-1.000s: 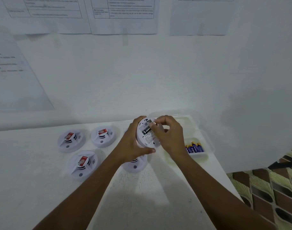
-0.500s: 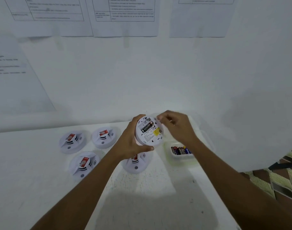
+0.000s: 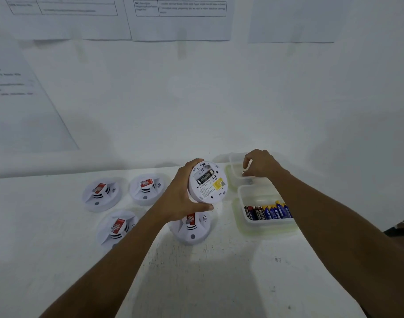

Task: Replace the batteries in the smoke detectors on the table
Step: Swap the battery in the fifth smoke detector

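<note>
My left hand point(image 3: 180, 198) grips a round white smoke detector point(image 3: 207, 183) above the table, its back turned to me. One black battery point(image 3: 205, 176) lies in its open compartment, with a bare slot beside it. My right hand point(image 3: 261, 165) hovers over the far clear tub point(image 3: 234, 180), fingers curled and pinching a small battery-like piece point(image 3: 243, 172), mostly hidden by the fingers. The near clear tub point(image 3: 242, 196) holds a row of black and blue batteries point(image 3: 268, 211).
Several more white detectors with red labels lie face up on the white table: two at the back point(image 3: 101, 195) point(image 3: 147, 188), one in front point(image 3: 117, 227), one under my left hand point(image 3: 191, 229). The wall stands close behind. The table edge point(image 3: 347, 283) runs down the right.
My right hand left the detector's battery compartment and moved right and back, over the far tub. One slot in the compartment now shows bare. My left hand keeps holding the detector.
</note>
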